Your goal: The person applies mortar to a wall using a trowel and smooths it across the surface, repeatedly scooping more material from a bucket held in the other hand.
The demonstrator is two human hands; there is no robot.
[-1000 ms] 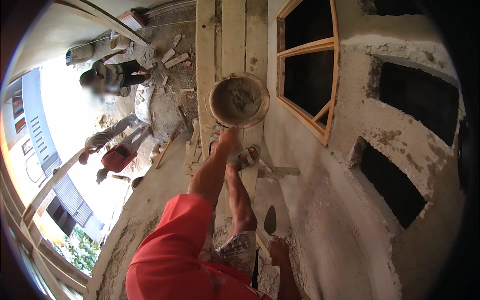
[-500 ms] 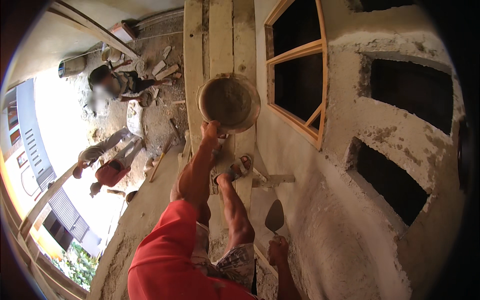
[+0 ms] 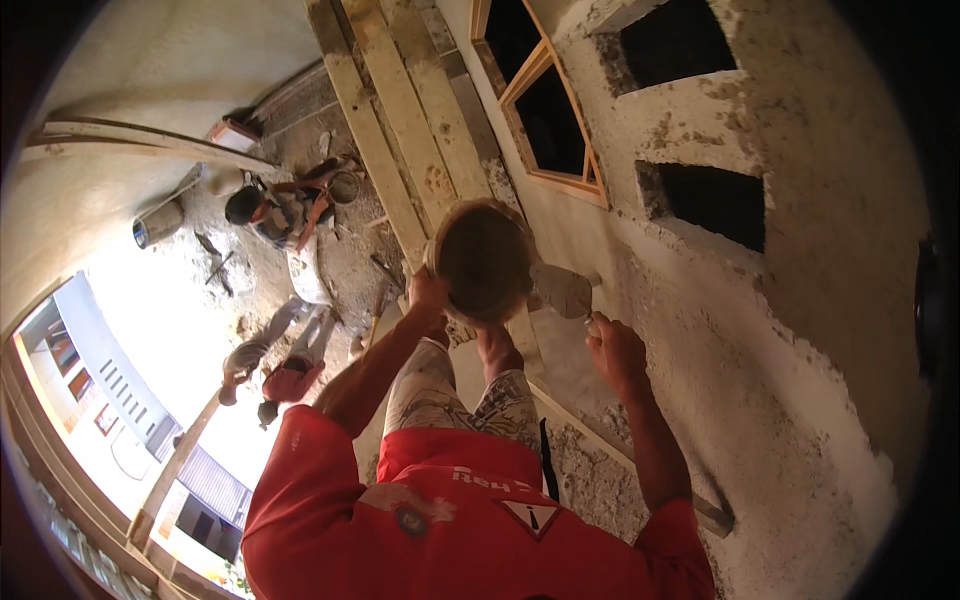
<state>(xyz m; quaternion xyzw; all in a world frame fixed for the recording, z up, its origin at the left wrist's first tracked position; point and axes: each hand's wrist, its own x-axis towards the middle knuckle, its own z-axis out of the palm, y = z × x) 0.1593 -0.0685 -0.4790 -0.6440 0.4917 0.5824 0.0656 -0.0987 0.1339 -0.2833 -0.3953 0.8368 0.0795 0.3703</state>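
The left hand [image 3: 428,292] is clenched on the rim of a round pan [image 3: 484,262], holding it up by its left edge, tilted so that its brown, mortar-smeared inside faces the camera. Whether any loose mortar lies in it cannot be told; the inner surface looks crusted and dull.

The right hand [image 3: 615,352] is closed around the handle of a trowel [image 3: 563,290], whose flat grey blade points up and left from the grip and reaches the right edge of the pan, touching or just beside it. The blade carries a grey smear.

To the right of both grips stands a rough, pale plastered wall [image 3: 800,330] with dark rectangular openings and a wooden window frame [image 3: 560,130]. Beyond the pan run long pale wooden planks [image 3: 400,110]. Far below, left of the left-hand grip, another person [image 3: 275,210] crouches on sandy ground beside a small bucket [image 3: 344,187]. The wearer's red shirt [image 3: 450,520] fills the lower edge.
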